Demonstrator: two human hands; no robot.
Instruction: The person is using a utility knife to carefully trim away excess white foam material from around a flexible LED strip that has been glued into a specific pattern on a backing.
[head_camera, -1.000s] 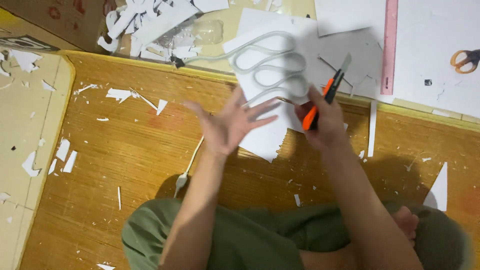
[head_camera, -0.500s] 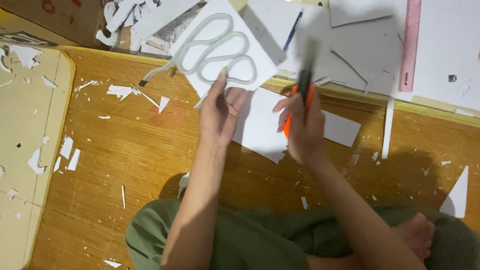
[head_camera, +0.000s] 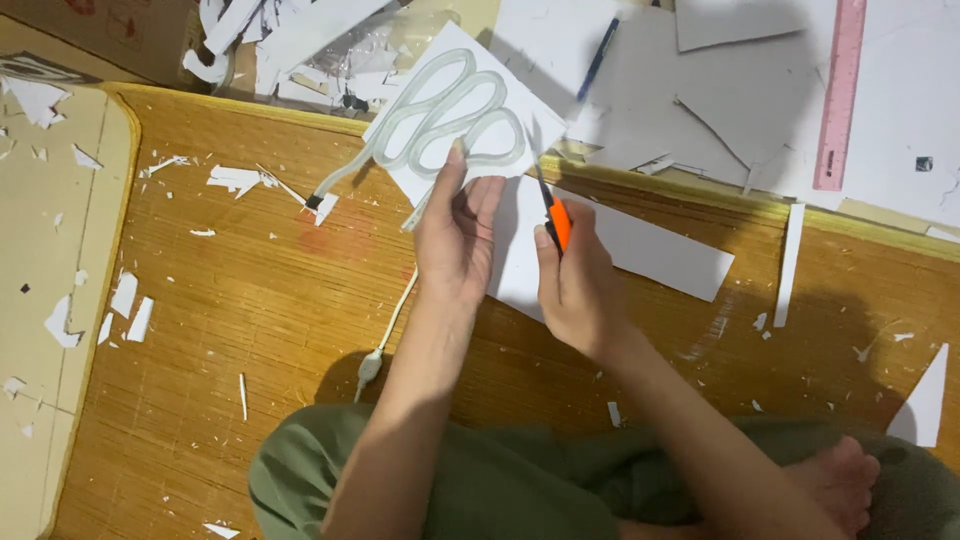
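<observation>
Person sits cross-legged on a woven wooden-colour floor mat (head_camera: 250, 300), green trousers at bottom of view. Left hand (head_camera: 455, 240) lies flat w/ fingers stretched out, pressing on a white card sheet (head_camera: 455, 120); fingertips touch the sheet's lower edge, near a looped clear tube (head_camera: 440, 115) that lies coiled in curves on top of the sheet. Tube's dark end (head_camera: 315, 200) pokes off the sheet to the left, onto the mat. Right hand (head_camera: 575, 275) is closed round an orange utility knife (head_camera: 555, 215), blade end pointing up toward the sheet, just beside the left hand's fingers. Under both hands a second white paper piece (head_camera: 650, 255) lies on the mat, stretching to the right. A thin white cord w/ small plug (head_camera: 372, 365) runs down beside the left forearm. Farther up: blue pen (head_camera: 598, 55), pink ruler (head_camera: 838, 95) on large white boards (head_camera: 700, 110). Narrow white strip (head_camera: 788, 265) to the right, paper scraps (head_camera: 235, 180) scattered at left, triangular offcut (head_camera: 925, 400) at far right
</observation>
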